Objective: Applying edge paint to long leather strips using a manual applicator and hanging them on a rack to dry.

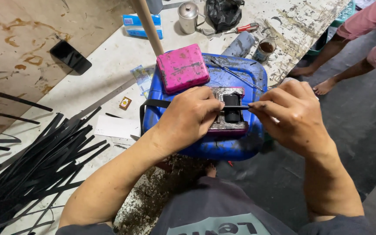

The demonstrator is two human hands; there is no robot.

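My left hand and my right hand both pinch a thin black strip and hold it taut across a small metal box with a black roller. That box sits on a blue plastic stool. The strip's loose end loops down to the left of my left hand. A pink box lies on the stool's far left corner. A thin metal rod rests on the stool behind the roller.
A pile of several black strips lies on the floor at left. Behind the stool stand a wooden pole, a steel teapot, a black bag, a glass of dark drink and a red-handled screwdriver. A phone lies at left. Another person's legs are at right.
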